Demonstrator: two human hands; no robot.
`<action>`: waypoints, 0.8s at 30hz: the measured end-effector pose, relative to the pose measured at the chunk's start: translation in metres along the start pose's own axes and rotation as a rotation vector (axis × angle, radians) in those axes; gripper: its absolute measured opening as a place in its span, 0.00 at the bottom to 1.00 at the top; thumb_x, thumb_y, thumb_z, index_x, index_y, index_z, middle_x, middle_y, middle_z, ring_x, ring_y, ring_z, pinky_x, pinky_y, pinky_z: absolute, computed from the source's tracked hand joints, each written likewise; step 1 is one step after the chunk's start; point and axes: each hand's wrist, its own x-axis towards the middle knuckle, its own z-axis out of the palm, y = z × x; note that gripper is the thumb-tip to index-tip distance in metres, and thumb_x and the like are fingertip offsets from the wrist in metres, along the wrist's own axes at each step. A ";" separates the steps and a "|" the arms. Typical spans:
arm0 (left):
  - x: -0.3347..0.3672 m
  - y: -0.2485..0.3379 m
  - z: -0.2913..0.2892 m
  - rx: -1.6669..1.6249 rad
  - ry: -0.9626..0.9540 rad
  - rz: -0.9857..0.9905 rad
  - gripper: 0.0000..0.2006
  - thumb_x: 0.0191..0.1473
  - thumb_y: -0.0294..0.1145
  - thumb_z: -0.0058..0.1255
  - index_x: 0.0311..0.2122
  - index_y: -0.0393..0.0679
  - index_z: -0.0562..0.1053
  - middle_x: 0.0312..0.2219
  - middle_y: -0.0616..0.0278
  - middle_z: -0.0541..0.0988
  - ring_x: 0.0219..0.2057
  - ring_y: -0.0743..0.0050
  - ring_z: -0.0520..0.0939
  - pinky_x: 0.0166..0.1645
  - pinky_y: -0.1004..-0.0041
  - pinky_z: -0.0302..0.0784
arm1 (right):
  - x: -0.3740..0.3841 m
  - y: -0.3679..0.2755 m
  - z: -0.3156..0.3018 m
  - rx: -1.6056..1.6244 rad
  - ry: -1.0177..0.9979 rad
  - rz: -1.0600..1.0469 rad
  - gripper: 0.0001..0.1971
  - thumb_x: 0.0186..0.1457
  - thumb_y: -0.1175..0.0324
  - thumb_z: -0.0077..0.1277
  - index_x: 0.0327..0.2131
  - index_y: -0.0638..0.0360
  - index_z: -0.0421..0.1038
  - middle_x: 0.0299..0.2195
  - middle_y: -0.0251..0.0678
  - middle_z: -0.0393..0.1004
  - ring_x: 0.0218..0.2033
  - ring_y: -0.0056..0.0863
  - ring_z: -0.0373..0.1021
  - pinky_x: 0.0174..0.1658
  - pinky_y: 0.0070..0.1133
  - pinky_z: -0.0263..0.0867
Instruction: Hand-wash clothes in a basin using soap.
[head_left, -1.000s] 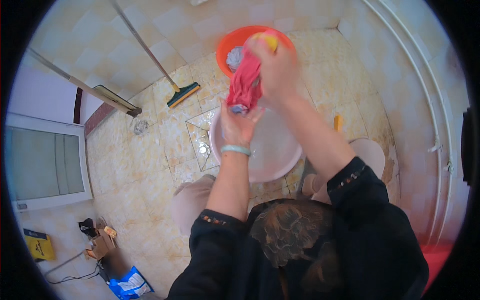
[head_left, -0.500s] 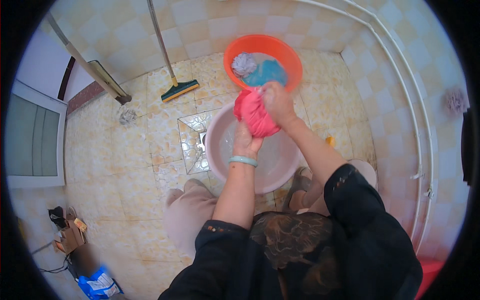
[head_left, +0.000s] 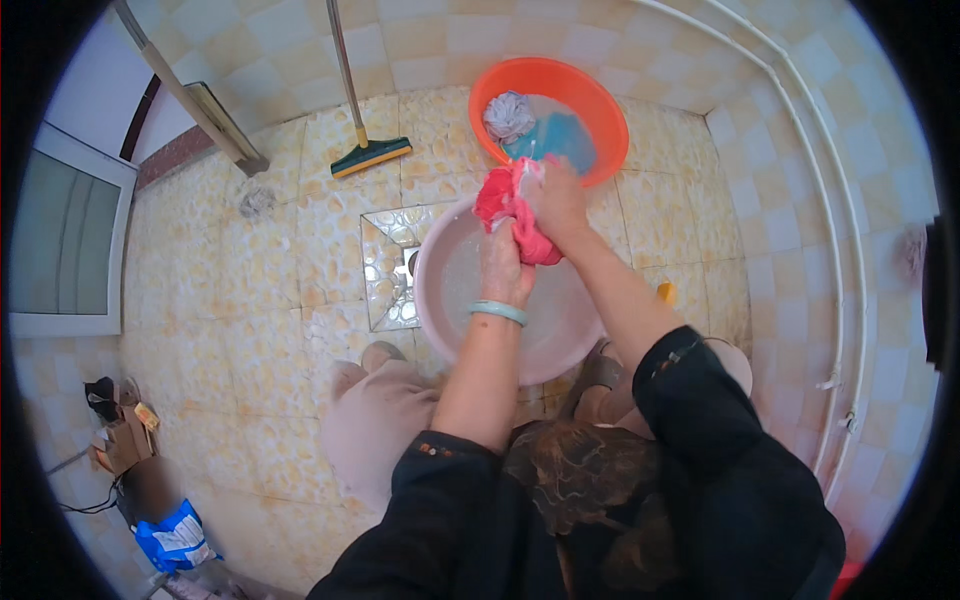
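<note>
Between my two hands is a wet pink cloth (head_left: 538, 247), bunched up, with whitish suds or a pale patch along its upper part. My left hand (head_left: 505, 268), below a pale green bangle (head_left: 497, 312), grips the cloth from beneath. On the right side of the bundle my right hand (head_left: 562, 208) is closed round it, slightly blurred. Both are over a pale pink basin (head_left: 428, 300) holding cloudy water. Just beyond stands an orange basin (head_left: 612, 110) with a teal cloth (head_left: 568, 140) and a scrunched lilac-grey bundle (head_left: 510, 117) inside.
A floor squeegee (head_left: 371, 155) and a flat mop (head_left: 225, 130) lean at the far left. A floor drain (head_left: 411, 262) lies beside the pink basin. White pipes (head_left: 838, 250) run along the right wall. A blue bag (head_left: 175, 538) and boxes (head_left: 120, 445) sit at lower left.
The cloth has been squeezed from a smooth rounded bundle into a tighter, folded one, with white now showing. My right hand has shifted round it. The whole view has moved slightly.
</note>
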 end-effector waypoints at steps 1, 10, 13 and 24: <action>0.000 -0.001 0.005 -0.023 0.034 0.087 0.12 0.56 0.28 0.41 0.46 0.44 0.69 0.36 0.61 0.75 0.36 0.67 0.78 0.44 0.66 0.75 | 0.004 0.004 -0.001 0.124 0.048 -0.063 0.13 0.49 0.66 0.50 0.38 0.60 0.70 0.43 0.49 0.67 0.45 0.48 0.63 0.48 0.32 0.61; 0.016 0.034 -0.058 -0.166 -0.198 -0.296 0.16 0.58 0.38 0.42 0.46 0.42 0.70 0.40 0.56 0.76 0.39 0.65 0.77 0.46 0.67 0.73 | -0.102 -0.044 -0.011 0.155 -0.003 -0.617 0.09 0.45 0.72 0.49 0.34 0.54 0.71 0.38 0.43 0.70 0.43 0.43 0.66 0.44 0.36 0.62; 0.009 0.007 -0.025 -0.081 -0.205 -0.195 0.16 0.58 0.39 0.42 0.47 0.40 0.70 0.40 0.56 0.76 0.40 0.64 0.77 0.47 0.66 0.73 | -0.020 -0.014 -0.009 -0.108 -0.095 -0.260 0.06 0.47 0.68 0.50 0.31 0.56 0.72 0.36 0.45 0.71 0.40 0.44 0.67 0.42 0.35 0.63; 0.000 0.043 -0.006 -0.073 -0.012 -0.227 0.10 0.59 0.36 0.38 0.40 0.44 0.69 0.33 0.62 0.74 0.35 0.70 0.76 0.43 0.73 0.73 | -0.084 -0.037 -0.027 0.106 0.018 -0.796 0.05 0.47 0.69 0.48 0.27 0.60 0.68 0.30 0.45 0.68 0.33 0.43 0.66 0.39 0.34 0.64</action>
